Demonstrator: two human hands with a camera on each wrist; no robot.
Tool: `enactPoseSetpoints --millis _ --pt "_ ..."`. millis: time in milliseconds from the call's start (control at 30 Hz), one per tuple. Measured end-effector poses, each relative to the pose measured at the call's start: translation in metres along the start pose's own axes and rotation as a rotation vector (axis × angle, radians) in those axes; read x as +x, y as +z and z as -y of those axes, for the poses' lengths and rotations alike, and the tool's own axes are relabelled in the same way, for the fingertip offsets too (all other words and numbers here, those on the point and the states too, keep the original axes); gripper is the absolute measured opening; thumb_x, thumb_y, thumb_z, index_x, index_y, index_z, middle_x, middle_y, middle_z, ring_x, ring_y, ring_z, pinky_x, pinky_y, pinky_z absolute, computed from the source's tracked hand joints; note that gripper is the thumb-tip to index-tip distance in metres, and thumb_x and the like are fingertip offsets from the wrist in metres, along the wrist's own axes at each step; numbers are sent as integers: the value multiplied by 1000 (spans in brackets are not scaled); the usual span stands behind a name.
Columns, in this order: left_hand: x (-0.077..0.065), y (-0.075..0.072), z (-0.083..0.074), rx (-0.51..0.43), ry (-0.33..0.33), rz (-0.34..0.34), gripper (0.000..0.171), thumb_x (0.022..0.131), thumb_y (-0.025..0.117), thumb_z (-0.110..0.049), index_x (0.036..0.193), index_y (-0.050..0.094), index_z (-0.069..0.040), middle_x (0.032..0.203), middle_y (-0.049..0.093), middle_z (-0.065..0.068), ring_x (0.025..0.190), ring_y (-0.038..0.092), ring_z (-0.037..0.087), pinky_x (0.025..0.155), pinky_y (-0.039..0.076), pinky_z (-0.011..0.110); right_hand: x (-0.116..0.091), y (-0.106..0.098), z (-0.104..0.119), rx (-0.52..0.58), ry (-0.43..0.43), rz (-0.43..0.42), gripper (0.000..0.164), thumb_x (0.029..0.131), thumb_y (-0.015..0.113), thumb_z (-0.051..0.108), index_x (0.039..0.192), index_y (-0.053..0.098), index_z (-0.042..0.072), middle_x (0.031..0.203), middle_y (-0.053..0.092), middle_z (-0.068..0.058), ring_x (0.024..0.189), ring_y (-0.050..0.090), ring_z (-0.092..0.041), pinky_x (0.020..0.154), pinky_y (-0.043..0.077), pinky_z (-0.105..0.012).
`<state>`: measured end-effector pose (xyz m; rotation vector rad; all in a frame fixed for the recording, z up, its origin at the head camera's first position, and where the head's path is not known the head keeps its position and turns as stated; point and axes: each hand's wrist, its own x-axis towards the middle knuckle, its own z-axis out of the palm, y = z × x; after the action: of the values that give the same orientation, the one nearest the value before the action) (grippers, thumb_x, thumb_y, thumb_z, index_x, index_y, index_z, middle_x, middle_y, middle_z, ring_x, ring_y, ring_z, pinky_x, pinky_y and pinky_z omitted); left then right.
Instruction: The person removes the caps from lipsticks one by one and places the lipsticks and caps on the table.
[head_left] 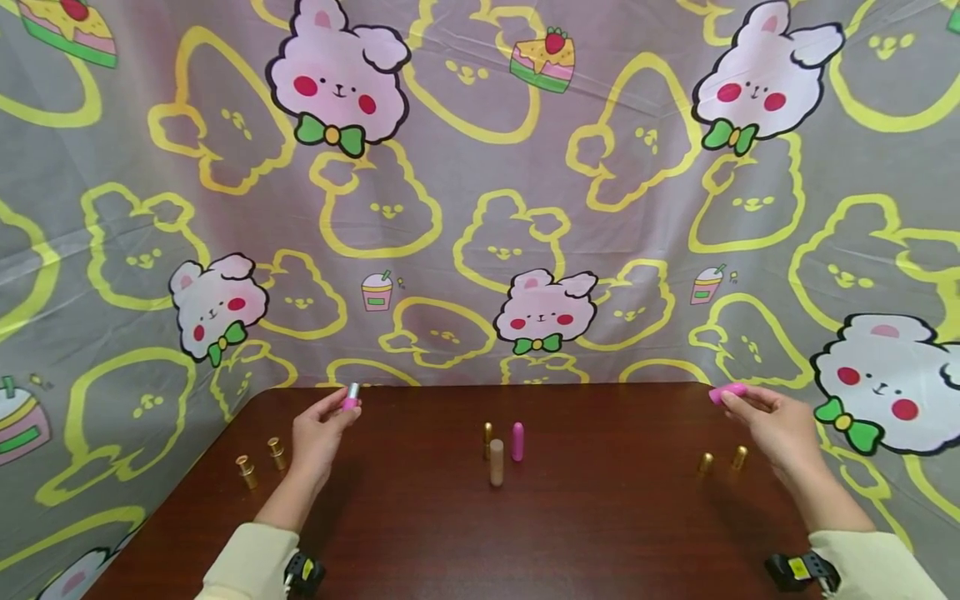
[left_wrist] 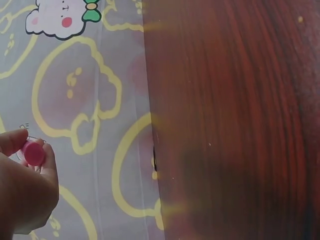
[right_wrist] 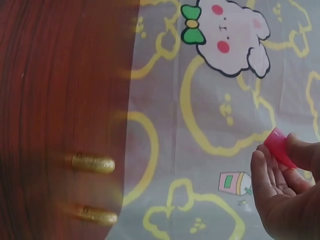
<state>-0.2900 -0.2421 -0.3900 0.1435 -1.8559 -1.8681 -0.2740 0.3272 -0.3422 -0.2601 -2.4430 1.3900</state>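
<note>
My left hand (head_left: 322,432) is raised over the table's left side and pinches a lipstick tube base (head_left: 351,397), pink below with a silver upper part. In the left wrist view its round pink end (left_wrist: 34,153) faces the camera. At the far right my right hand (head_left: 776,423) holds a pink lipstick cap (head_left: 727,392) between thumb and fingers; its wide end shows in the right wrist view. Two gold lipstick bases (head_left: 246,472) stand beside my left forearm. Near my right hand, two gold caps (right_wrist: 93,163) stand on the tabletop.
Mid-table stand a pink closed lipstick (head_left: 517,442), a gold one (head_left: 487,433) and a tan tube (head_left: 497,463), close together. The dark wooden table (head_left: 420,533) ends at a grey curtain (head_left: 637,225) printed with rabbits, which hangs behind and at both sides.
</note>
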Motion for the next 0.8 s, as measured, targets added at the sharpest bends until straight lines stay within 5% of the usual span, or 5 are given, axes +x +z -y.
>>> enactPoseSetpoints --millis 200,467,800 --pt "4 -4 5 55 -13 -20 40 86 67 5 125 58 11 91 72 5 76 64 -2 69 52 15 -2 -5 -8 -175 -78 -54 58 94 63 38 121 58 -13 118 59 -33 101 55 -42 67 47 -34" --pt "8 -8 9 116 8 -67 34 88 68 2 121 61 9 100 70 14 75 61 -6 68 51 13 3 -9 -25 -301 -182 -64 48 90 70 36 104 68 -10 94 69 -24 89 61 -38 62 46 -33" --pt "10 -15 17 161 -5 -131 32 86 71 -2 115 64 9 86 64 -2 68 57 -4 63 50 15 15 -14 -49 -450 -217 19 37 86 75 26 94 69 -10 84 68 -24 74 58 -34 57 45 -37"
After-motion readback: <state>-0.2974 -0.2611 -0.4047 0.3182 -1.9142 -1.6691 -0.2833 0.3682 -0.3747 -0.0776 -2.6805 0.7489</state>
